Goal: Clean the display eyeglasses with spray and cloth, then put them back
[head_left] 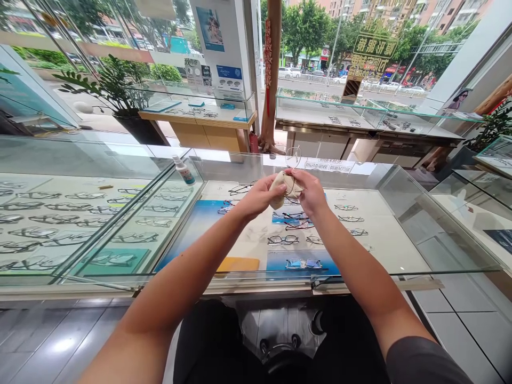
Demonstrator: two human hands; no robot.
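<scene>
Both my hands are raised over the glass display counter. My left hand (266, 193) is closed around a bunched cream cloth (277, 192), its thumb pressing on the front. Close beside it, my right hand (312, 191) pinches a pair of thin-rimmed eyeglasses (294, 156). One round lens sticks up above my fingers; the other lies against the cloth, partly hidden by it and my hands.
Beneath the glass counter top (404, 181), several spectacle frames (283, 240) lie in rows. A small spray bottle (184, 170) stands to the left. An orange-yellow case (237, 264) rests near the front edge. Beyond are a potted plant (120, 90) and more showcases.
</scene>
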